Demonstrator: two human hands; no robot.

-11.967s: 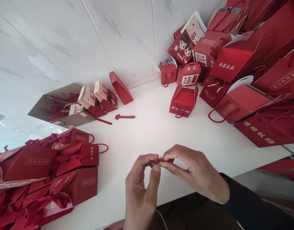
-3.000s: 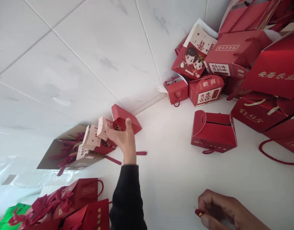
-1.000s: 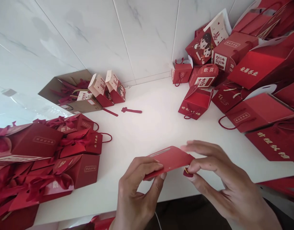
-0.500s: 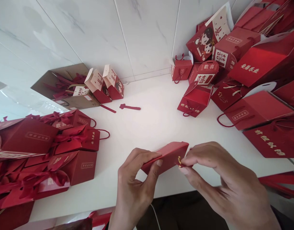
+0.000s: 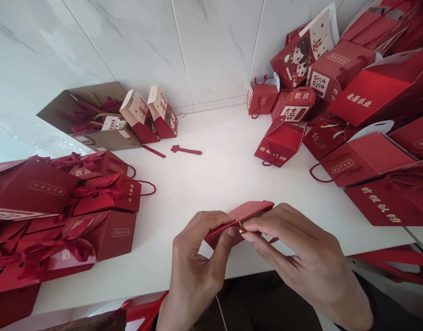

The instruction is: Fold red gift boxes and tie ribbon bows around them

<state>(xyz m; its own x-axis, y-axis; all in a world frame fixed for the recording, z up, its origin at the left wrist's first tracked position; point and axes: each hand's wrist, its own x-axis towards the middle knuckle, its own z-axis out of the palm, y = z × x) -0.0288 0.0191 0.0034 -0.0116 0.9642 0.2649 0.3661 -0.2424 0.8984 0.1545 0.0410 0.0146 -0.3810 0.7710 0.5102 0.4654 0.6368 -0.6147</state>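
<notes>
A small red gift box [image 5: 250, 212] is held tilted above the table's front edge. My left hand [image 5: 201, 259] is closed on its left end, thumb on the near side and fingers over the top edge. With thumb and forefinger, my right hand [image 5: 297, 253] pinches a tiny gold charm [image 5: 241, 230], perhaps a bell, close to the left thumb. A bit of dark red ribbon [image 5: 273, 239] shows below the right fingers. The right hand covers the box's right end.
Red gift boxes with ribbon bows [image 5: 104, 234] crowd the left of the white table [image 5: 211, 179]. More boxes [image 5: 356, 161] are piled on the right. An open cardboard carton [image 5: 104, 142] and two upright boxes [image 5: 163, 115] stand by the tiled wall, near two red strips [image 5: 186, 150].
My right hand has moved left with the gold charm, from beyond the box's right side to next to my left thumb. The left hand keeps its hold, and the view has shifted slightly.
</notes>
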